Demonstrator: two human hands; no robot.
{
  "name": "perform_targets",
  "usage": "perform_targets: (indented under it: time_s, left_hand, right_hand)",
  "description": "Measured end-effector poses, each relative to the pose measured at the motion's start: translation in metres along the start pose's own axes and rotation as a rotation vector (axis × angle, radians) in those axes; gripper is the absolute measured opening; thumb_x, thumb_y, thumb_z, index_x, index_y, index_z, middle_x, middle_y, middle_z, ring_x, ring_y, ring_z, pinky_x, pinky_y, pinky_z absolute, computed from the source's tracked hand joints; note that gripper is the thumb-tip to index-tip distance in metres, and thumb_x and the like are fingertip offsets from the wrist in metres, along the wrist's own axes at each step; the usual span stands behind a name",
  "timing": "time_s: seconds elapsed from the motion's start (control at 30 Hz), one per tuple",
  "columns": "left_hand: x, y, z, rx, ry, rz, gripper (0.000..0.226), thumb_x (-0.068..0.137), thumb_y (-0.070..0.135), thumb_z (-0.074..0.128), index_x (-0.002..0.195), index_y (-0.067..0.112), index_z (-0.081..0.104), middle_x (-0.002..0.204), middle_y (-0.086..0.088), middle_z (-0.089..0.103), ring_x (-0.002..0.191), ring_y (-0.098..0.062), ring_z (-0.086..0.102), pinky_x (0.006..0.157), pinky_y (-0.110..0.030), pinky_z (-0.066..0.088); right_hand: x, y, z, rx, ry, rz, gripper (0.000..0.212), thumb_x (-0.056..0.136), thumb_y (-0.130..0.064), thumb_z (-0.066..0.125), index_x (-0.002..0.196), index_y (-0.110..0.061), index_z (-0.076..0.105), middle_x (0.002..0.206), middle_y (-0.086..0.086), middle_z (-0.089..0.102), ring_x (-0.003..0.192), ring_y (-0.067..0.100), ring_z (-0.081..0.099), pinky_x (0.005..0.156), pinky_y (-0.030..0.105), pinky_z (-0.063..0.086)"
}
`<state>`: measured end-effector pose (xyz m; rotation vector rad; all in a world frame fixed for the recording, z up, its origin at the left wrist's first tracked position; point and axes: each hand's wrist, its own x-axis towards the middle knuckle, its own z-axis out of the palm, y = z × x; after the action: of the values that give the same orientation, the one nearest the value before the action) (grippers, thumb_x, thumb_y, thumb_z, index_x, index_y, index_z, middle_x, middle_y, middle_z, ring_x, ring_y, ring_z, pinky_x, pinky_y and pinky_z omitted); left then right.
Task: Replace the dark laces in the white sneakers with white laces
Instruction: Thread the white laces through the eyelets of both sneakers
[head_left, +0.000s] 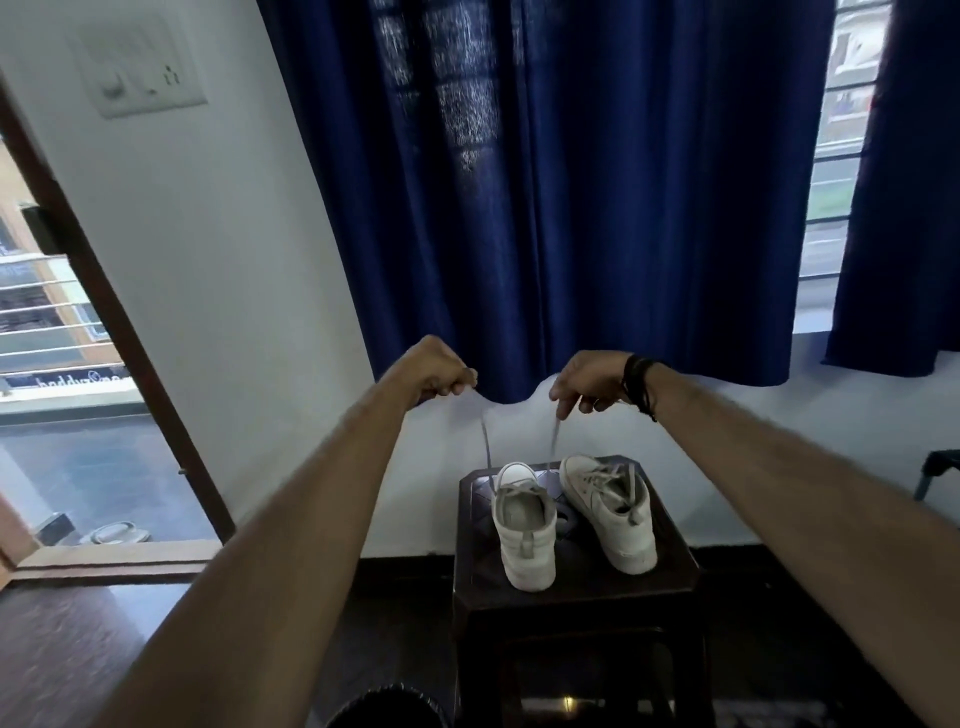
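Note:
Two white sneakers stand on a dark stool (670, 577). The left sneaker (522, 530) shows its heel to me. A pale lace runs up from its front in two strands. My left hand (434, 371) grips the left lace end (485, 447), held high above the shoe. My right hand (589, 382) pinches the right lace end (555, 441) between thumb and finger. Both strands are pulled taut upward. The right sneaker (610, 512) lies angled beside it with a greyish lace threaded through its eyelets. A dark coiled thing lies between the shoes; I cannot tell what it is.
Blue curtains (571, 182) hang behind the stool against a white wall. An open doorway (78, 441) to a balcony is at left. A round dark object (387, 706) sits by the stool's lower left. A dark band circles my right wrist (639, 382).

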<state>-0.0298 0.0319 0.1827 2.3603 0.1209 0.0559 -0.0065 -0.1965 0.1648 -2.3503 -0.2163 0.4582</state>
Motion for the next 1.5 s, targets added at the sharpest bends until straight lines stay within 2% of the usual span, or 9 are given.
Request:
perform_targets:
  time_s: [0.07,0.17,0.27,0.43,0.63,0.77,0.87,1.03,1.5]
  left_hand:
    - [0.000,0.011,-0.009,-0.052,0.031,0.031,0.014,0.089,0.015,0.072,0.085,0.002,0.075,0.070,-0.009,0.072,0.050,-0.009,0.055,0.048,-0.019,0.044]
    - [-0.005,0.019,-0.011,-0.214,0.017,0.049,0.014,0.089,0.012,0.072,0.092,0.000,0.075,0.078,-0.014,0.074,0.055,-0.009,0.063,0.049,-0.015,0.049]
    - [-0.011,0.020,-0.012,-0.343,-0.044,0.060,0.012,0.088,0.004,0.069,0.097,-0.002,0.074,0.084,-0.016,0.075,0.070,-0.014,0.071,0.061,-0.018,0.055]
    - [-0.017,0.023,-0.013,-0.313,-0.107,0.127,0.028,0.092,-0.009,0.049,0.103,0.004,0.072,0.093,-0.015,0.076,0.090,-0.021,0.074,0.080,-0.026,0.059]
    - [-0.016,0.023,-0.007,-0.228,-0.013,0.257,0.019,0.095,-0.005,0.052,0.104,-0.001,0.068,0.087,-0.014,0.075,0.078,-0.021,0.075,0.070,-0.024,0.059]
    - [-0.015,0.023,0.004,-0.200,0.091,0.275,0.016,0.098,0.011,0.058,0.099,0.009,0.074,0.088,-0.009,0.075,0.069,-0.013,0.067,0.061,-0.019,0.053]
    - [-0.010,0.026,0.007,-0.239,0.162,0.267,0.012,0.094,0.020,0.066,0.099,0.018,0.077,0.097,0.005,0.074,0.083,-0.008,0.067,0.066,-0.019,0.055]
    - [-0.011,0.039,0.006,-0.398,0.282,0.256,0.005,0.083,0.012,0.078,0.087,0.012,0.078,0.085,0.002,0.076,0.071,-0.011,0.068,0.060,-0.016,0.054]
    - [-0.002,0.039,0.013,-0.397,0.304,0.245,0.010,0.087,0.022,0.075,0.088,0.012,0.077,0.077,-0.009,0.074,0.066,-0.010,0.066,0.056,-0.015,0.051]
  right_hand:
    - [-0.005,-0.013,-0.005,-0.017,0.022,-0.032,0.017,0.099,-0.014,0.048,0.111,-0.005,0.056,0.084,0.003,0.075,0.059,0.013,0.049,0.050,0.021,0.037]
    - [-0.008,-0.024,-0.008,0.033,0.090,-0.121,0.016,0.098,-0.018,0.053,0.107,-0.008,0.063,0.086,0.002,0.075,0.063,0.011,0.055,0.056,0.021,0.040]
    - [-0.010,-0.027,-0.009,0.190,0.065,-0.183,0.016,0.097,-0.018,0.058,0.103,-0.008,0.069,0.093,0.005,0.076,0.066,0.010,0.065,0.059,0.018,0.046]
    - [-0.017,-0.031,-0.013,0.105,0.028,-0.265,0.018,0.093,-0.008,0.061,0.111,-0.009,0.066,0.101,0.009,0.075,0.093,0.023,0.072,0.067,0.020,0.051]
    - [-0.019,-0.025,-0.004,0.130,0.216,-0.368,0.017,0.098,-0.015,0.057,0.099,-0.008,0.072,0.085,0.006,0.075,0.073,0.015,0.070,0.058,0.016,0.051]
    - [-0.011,-0.019,0.005,0.190,0.458,-0.393,0.013,0.088,-0.020,0.071,0.095,-0.011,0.077,0.088,-0.001,0.073,0.081,0.009,0.066,0.067,0.012,0.050]
    - [-0.008,-0.021,0.006,0.288,0.609,-0.402,0.012,0.081,-0.021,0.078,0.090,-0.012,0.078,0.079,-0.004,0.070,0.075,0.002,0.063,0.070,0.014,0.050]
    - [-0.002,-0.027,0.008,0.375,0.697,-0.417,0.009,0.076,-0.018,0.083,0.081,-0.013,0.077,0.070,-0.002,0.072,0.064,0.006,0.067,0.069,0.024,0.059]
    - [0.004,-0.039,0.007,0.499,0.862,-0.467,0.010,0.079,-0.019,0.081,0.079,-0.012,0.074,0.071,-0.001,0.071,0.067,0.011,0.068,0.068,0.022,0.057]
